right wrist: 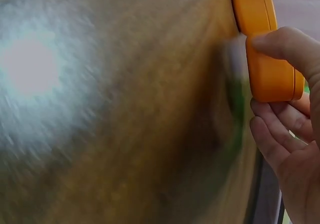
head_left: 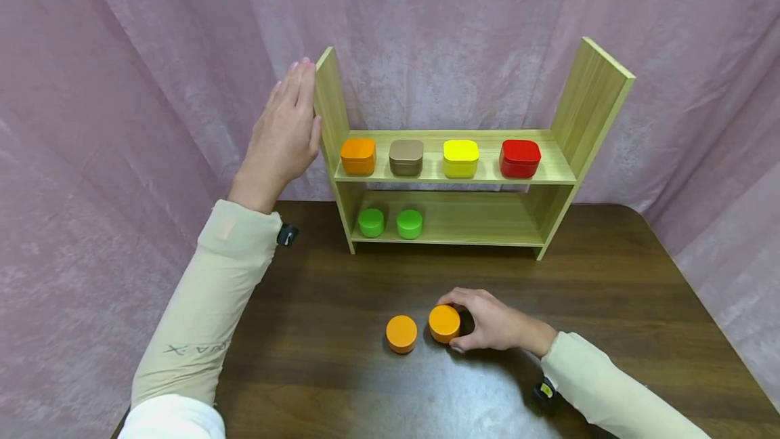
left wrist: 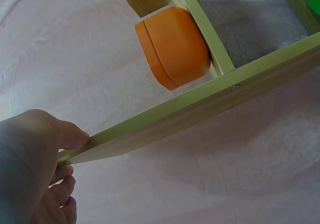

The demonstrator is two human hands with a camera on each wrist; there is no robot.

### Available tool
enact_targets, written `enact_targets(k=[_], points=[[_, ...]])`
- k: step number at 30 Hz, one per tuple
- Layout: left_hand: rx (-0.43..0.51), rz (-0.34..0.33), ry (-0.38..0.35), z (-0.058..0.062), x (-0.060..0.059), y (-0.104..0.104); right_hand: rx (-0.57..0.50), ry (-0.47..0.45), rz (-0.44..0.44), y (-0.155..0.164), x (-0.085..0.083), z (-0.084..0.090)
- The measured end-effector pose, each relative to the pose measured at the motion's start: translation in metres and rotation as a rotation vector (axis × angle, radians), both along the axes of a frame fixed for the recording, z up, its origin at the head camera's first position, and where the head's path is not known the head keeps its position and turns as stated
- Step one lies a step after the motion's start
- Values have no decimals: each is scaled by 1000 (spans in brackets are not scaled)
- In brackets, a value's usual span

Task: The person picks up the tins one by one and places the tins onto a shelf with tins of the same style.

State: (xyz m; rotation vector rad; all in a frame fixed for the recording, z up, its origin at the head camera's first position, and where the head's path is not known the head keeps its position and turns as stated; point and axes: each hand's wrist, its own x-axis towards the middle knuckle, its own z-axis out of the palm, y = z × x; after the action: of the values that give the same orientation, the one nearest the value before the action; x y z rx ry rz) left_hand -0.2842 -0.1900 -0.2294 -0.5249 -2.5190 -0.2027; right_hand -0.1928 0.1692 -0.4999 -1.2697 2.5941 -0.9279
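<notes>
A wooden two-tier shelf (head_left: 457, 156) stands at the back of the table. My left hand (head_left: 283, 124) holds the top of its left side panel (left wrist: 150, 116), thumb on one side and fingers on the other. Low on the table, my right hand (head_left: 496, 322) grips a round orange lidded jar (head_left: 444, 324) between thumb and fingers. The right wrist view shows the thumb on the jar (right wrist: 270, 71) and fingers beneath it. Just left of it stands a second round orange jar (head_left: 401, 335), untouched.
On the upper board sit orange (head_left: 358, 156), brown (head_left: 405, 158), yellow (head_left: 460, 158) and red (head_left: 520, 158) boxes. Two round green jars (head_left: 371, 222) stand at the lower board's left. A pink curtain (head_left: 451, 32) hangs behind the dark wooden table (head_left: 305, 330).
</notes>
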Motion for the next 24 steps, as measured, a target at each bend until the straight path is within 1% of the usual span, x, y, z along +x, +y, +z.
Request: enact_targets(k=[7, 15, 24], points=[[-5, 7, -7, 0, -1, 0, 27, -2, -9, 5, -10, 11], [-9, 11, -5, 0, 0, 1, 11, 28, -7, 10, -25, 24], [-18, 12, -9, 1, 0, 0, 20, 50, -44, 13, -42, 37]])
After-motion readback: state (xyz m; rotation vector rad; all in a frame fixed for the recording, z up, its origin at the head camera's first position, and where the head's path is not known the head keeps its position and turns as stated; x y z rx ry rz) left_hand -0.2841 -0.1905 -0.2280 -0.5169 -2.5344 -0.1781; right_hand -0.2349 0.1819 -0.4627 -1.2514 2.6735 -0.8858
